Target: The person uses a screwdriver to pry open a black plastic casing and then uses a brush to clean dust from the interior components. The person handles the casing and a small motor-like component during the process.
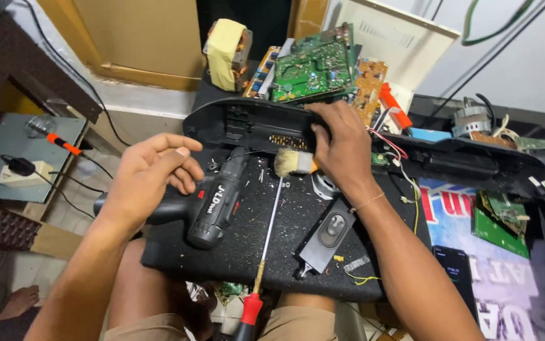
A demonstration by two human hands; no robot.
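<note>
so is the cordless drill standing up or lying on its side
Lying on its side: the cordless drill rests flat on the black panel, the left hand over its grip.

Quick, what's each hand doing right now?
Left hand: open, fingers loosely curled, hovering over the black cordless drill.
Right hand: closed on a small brush against the black plastic casing.

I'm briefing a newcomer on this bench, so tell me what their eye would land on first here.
First come the two hands at the centre: the right hand holds a small paintbrush against a long black plastic casing, while the left hand hovers, fingers loose, over a black cordless drill lying on the dark foam mat. Next, the bright green circuit board stacked behind, and the red-handled screwdriver running down the mat.
</note>
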